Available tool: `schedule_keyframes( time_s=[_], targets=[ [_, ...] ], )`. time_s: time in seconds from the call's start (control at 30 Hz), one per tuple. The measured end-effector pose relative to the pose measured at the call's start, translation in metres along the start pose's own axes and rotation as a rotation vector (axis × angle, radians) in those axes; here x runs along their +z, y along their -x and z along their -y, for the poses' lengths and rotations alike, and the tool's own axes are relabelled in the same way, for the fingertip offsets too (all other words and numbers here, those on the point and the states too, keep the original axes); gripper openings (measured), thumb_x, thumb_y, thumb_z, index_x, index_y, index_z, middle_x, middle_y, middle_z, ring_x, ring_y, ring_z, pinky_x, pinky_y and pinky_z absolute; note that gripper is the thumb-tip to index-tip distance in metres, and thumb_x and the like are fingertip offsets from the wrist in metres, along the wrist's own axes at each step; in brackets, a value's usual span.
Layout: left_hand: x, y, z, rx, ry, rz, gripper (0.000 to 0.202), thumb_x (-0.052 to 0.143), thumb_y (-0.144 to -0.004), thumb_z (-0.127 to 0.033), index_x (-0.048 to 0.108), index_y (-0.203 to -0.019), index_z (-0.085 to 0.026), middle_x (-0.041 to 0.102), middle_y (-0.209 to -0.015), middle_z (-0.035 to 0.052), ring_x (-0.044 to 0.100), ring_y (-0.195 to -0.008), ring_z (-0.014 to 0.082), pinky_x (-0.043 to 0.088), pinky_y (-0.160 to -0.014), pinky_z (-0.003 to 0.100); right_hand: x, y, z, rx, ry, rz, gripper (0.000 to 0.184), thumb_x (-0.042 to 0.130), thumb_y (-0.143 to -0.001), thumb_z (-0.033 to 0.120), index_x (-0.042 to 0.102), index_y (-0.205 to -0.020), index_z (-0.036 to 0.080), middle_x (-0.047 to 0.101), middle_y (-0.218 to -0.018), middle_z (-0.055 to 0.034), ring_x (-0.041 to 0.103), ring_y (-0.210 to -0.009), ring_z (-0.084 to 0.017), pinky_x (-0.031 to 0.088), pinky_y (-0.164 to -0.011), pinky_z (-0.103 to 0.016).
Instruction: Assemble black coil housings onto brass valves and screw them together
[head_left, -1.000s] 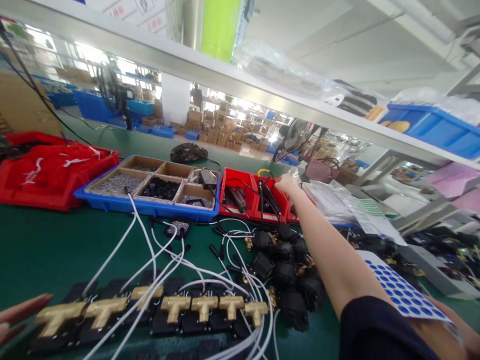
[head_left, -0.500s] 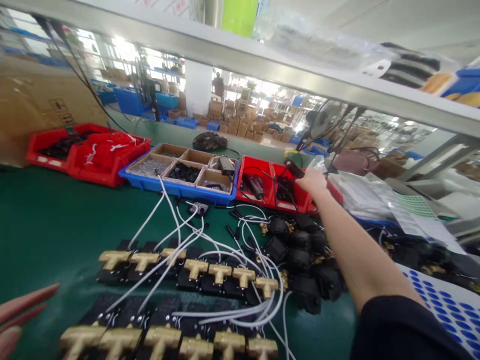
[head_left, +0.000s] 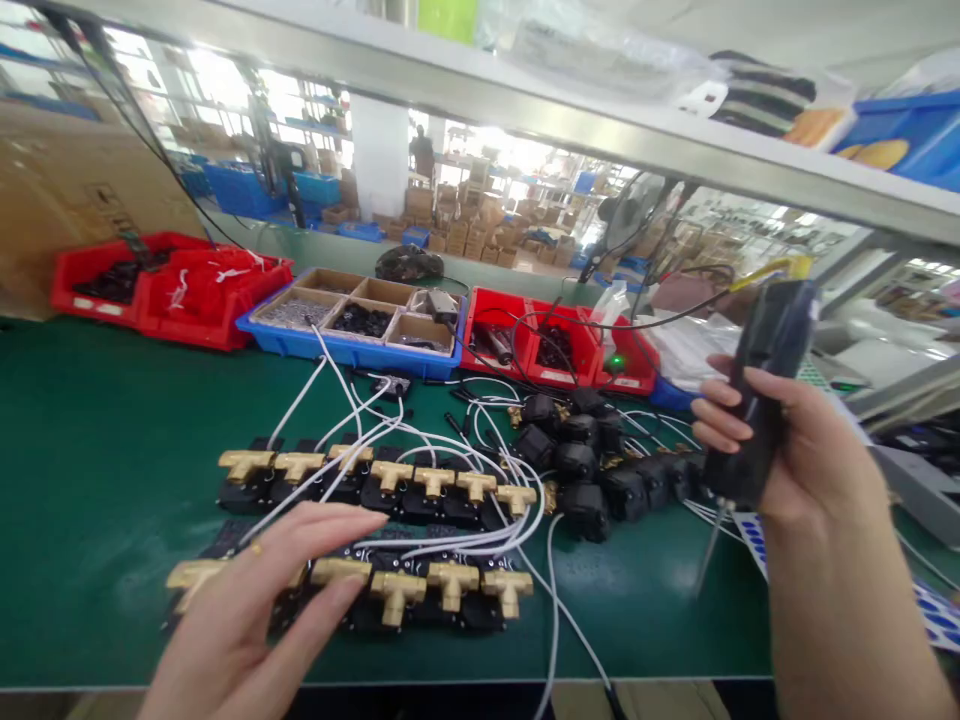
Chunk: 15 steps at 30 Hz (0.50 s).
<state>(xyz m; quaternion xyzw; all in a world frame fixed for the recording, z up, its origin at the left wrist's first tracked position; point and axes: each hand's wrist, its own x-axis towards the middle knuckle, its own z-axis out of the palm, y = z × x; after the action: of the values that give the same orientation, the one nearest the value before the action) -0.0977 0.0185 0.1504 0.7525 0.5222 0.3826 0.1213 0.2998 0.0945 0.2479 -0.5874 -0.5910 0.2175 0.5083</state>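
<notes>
My right hand [head_left: 814, 450] is wrapped round a black electric screwdriver [head_left: 776, 330], lifted over the right of the bench with its thin metal bit pointing down. A cable trails from its top end. At the lower left, my left hand [head_left: 240, 610] hovers over the front row of black valve units, thumb and fingers apart. Between the fingertips shows a brass tee fitting [head_left: 341, 572]; whether they touch it I cannot tell. Further right in that row sits another brass tee fitting [head_left: 397, 590]. A second row with brass fittings [head_left: 391, 476] lies behind, white cables [head_left: 480, 545] looping across.
Red bins [head_left: 559, 375] and a blue divided tray [head_left: 345, 350] of small parts line the back. Black valve units [head_left: 574, 460] are piled right of the rows. A metal shelf edge [head_left: 480, 75] crosses above. More red bins [head_left: 187, 310] stand at left.
My right hand has come back from the red bins, bringing the screwdriver up and to the right. My left hand has moved in from the left edge over the front row.
</notes>
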Motion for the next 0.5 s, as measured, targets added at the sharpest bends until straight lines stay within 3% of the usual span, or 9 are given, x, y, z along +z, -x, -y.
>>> schedule_keyframes(
  time_s=[0.1, 0.2, 0.23, 0.3, 0.37, 0.5],
  targets=[
    [0.042, -0.01, -0.05, 0.172, 0.185, 0.089, 0.026, 0.053, -0.095, -0.044, 0.062, -0.119, -0.038, 0.074, -0.112, -0.0035, 0.072, -0.1, 0.0157, 0.059, -0.084, 0.022, 0.026, 0.065, 0.021, 0.057, -0.259, -0.08, 0.02, 0.036, -0.092, 0.043, 0.046, -0.091, 0.026, 0.019, -0.06, 0.0068, 0.019, -0.037, -0.009, 0.016, -0.033, -0.022],
    [0.093, 0.001, -0.087, 0.445, 0.371, 0.101, 0.048, 0.041, -0.097, -0.059, 0.06, -0.119, -0.02, 0.075, -0.098, 0.0073, 0.072, -0.088, 0.0186, 0.059, -0.075, 0.026, 0.056, 0.122, 0.032, 0.167, -0.709, -0.163, 0.027, 0.059, -0.088, 0.048, 0.053, -0.103, 0.025, 0.032, -0.058, 0.0075, 0.03, -0.035, -0.006, 0.026, -0.031, -0.017],
    [0.108, 0.008, -0.094, 0.485, 0.382, 0.18, 0.046, 0.037, -0.101, -0.054, 0.061, -0.116, -0.018, 0.075, -0.092, 0.0061, 0.071, -0.08, 0.0166, 0.057, -0.069, 0.024, 0.064, 0.137, 0.033, 0.181, -0.787, -0.175, 0.029, 0.062, -0.088, 0.048, 0.054, -0.105, 0.025, 0.037, -0.058, 0.0075, 0.034, -0.035, -0.005, 0.03, -0.032, -0.016],
    [0.131, 0.025, -0.1, 0.495, 0.406, 0.185, 0.052, 0.023, -0.105, -0.046, 0.063, -0.087, -0.018, 0.069, -0.069, 0.003, 0.064, -0.06, 0.0139, 0.048, -0.053, 0.023, 0.074, 0.161, 0.031, 0.179, -0.859, -0.172, 0.03, 0.062, -0.089, 0.048, 0.055, -0.11, 0.027, 0.045, -0.061, 0.0065, 0.043, -0.038, -0.007, 0.039, -0.035, -0.017],
    [0.141, 0.039, -0.101, 0.473, 0.445, 0.221, 0.052, 0.026, -0.105, -0.045, 0.057, -0.072, -0.019, 0.063, -0.061, 0.002, 0.059, -0.055, 0.0135, 0.042, -0.049, 0.024, 0.077, 0.175, 0.025, 0.16, -0.883, -0.122, 0.031, 0.059, -0.091, 0.05, 0.054, -0.113, 0.028, 0.049, -0.064, 0.0051, 0.049, -0.042, -0.009, 0.044, -0.037, -0.019],
    [0.143, 0.055, -0.096, 0.247, 0.605, 0.269, 0.042, 0.052, -0.092, -0.061, 0.057, -0.085, -0.02, 0.065, -0.072, 0.0013, 0.061, -0.062, 0.014, 0.044, -0.056, 0.024, 0.081, 0.192, 0.013, 0.186, -0.893, -0.085, 0.032, 0.052, -0.094, 0.051, 0.053, -0.117, 0.029, 0.05, -0.068, 0.0038, 0.052, -0.048, -0.01, 0.047, -0.042, -0.021]
  ],
)
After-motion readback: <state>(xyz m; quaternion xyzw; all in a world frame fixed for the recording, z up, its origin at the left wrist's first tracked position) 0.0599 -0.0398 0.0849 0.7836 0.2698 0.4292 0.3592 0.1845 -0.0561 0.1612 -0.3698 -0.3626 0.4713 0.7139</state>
